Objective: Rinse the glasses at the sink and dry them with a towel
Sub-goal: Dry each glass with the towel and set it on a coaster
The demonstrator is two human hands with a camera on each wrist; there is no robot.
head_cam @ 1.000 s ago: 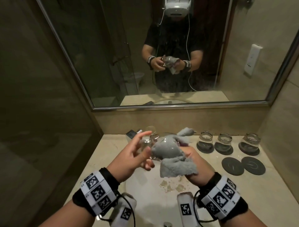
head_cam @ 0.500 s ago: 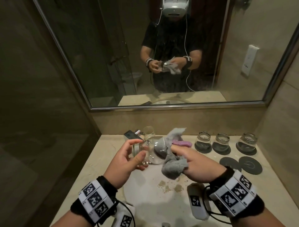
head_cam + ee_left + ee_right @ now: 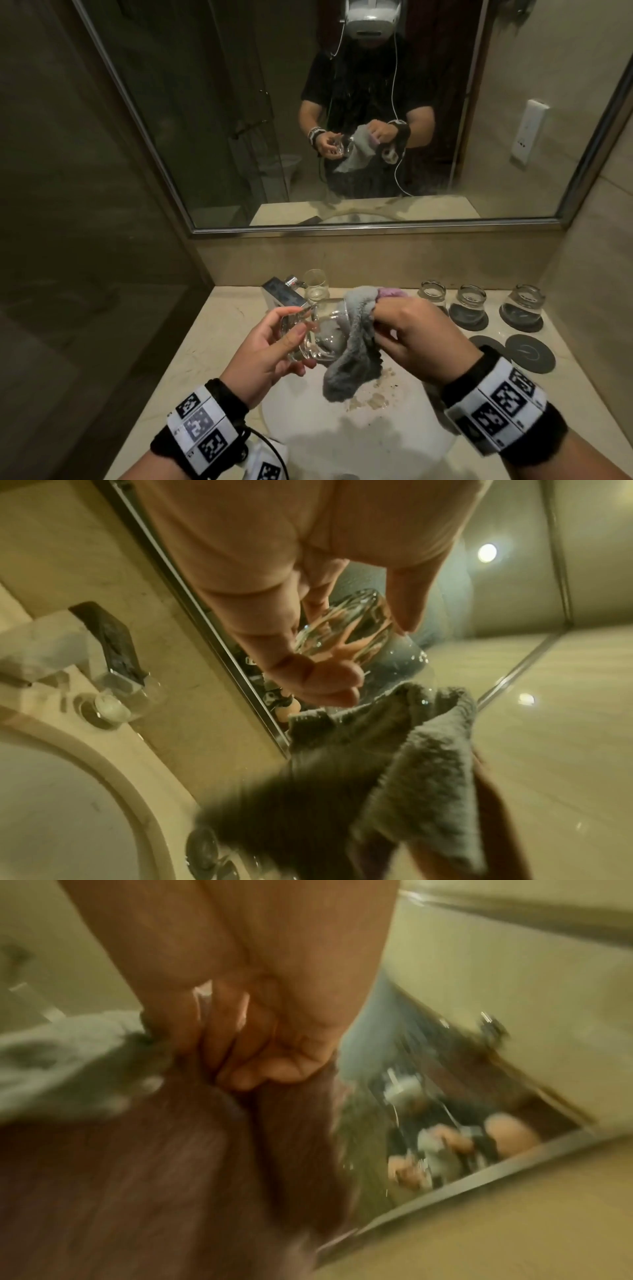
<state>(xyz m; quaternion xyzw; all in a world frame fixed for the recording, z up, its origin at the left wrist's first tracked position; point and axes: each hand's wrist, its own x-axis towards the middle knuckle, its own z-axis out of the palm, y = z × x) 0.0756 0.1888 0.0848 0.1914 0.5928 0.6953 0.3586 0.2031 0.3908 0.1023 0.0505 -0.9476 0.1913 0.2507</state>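
Over the white sink my left hand grips a clear glass on its side by the base, its mouth turned right. My right hand holds a grey towel bunched at the rim, part of it pushed inside the glass and the rest hanging below. In the left wrist view my fingers curl round the glass above the towel. The right wrist view is blurred: curled fingers clutch the towel.
Three glasses stand upside down on dark coasters at the back right, with two bare coasters in front of them. One upright glass stands behind the chrome tap. The mirror rises behind the beige counter.
The towel, earlier wrapped over the glass, has been drawn to the rim side and hangs lower. My left hand has closed round the glass base. My right hand rolled knuckles-up.
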